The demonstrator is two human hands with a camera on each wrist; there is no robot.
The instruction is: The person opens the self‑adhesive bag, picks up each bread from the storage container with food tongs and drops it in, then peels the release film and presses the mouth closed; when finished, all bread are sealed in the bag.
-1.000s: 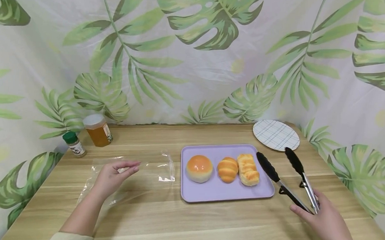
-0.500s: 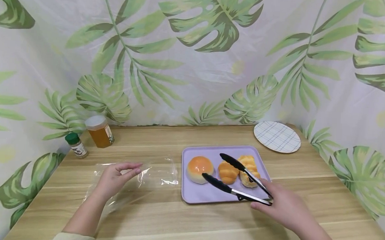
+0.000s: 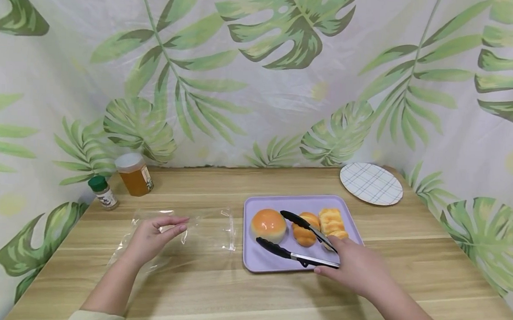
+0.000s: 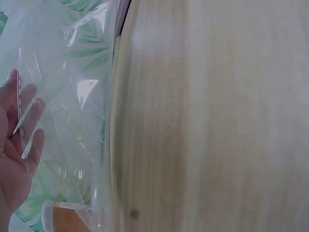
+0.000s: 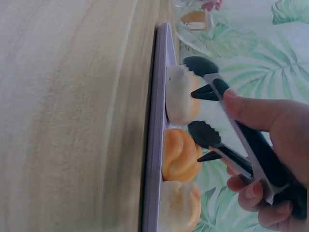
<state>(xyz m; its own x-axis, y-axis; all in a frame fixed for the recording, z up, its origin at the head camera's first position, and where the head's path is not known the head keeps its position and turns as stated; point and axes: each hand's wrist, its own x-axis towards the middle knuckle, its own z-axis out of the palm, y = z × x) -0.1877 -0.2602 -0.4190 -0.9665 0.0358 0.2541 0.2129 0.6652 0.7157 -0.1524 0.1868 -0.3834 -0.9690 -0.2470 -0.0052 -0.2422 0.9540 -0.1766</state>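
My left hand [image 3: 154, 236] pinches the edge of a clear plastic bag [image 3: 210, 232] between thumb and forefinger. In the left wrist view the other fingers [image 4: 36, 111] show through the film. My right hand [image 3: 357, 264] grips a pair of metal tongs [image 3: 314, 261] with black tips. The tips are spread, one on each side of a round glossy bun [image 3: 268, 222], right at it. Beside the bun, a ridged roll [image 3: 304, 238] and a long golden bread [image 3: 332, 220] lie partly behind the tongs. All three breads sit on a lilac tray [image 3: 256, 263].
At the back left stand an amber jar [image 3: 135, 178] with a pale lid and a green-capped shaker [image 3: 104, 194]. A checked oval plate [image 3: 371, 183] lies at the back right of the wooden table [image 3: 216, 301]. A leaf-patterned cloth [image 3: 259, 93] hangs behind.
My right hand has swung the tongs leftward from the tray's right side, over the breads, to the round bun. The left hand keeps its pinch on the bag, almost in place.
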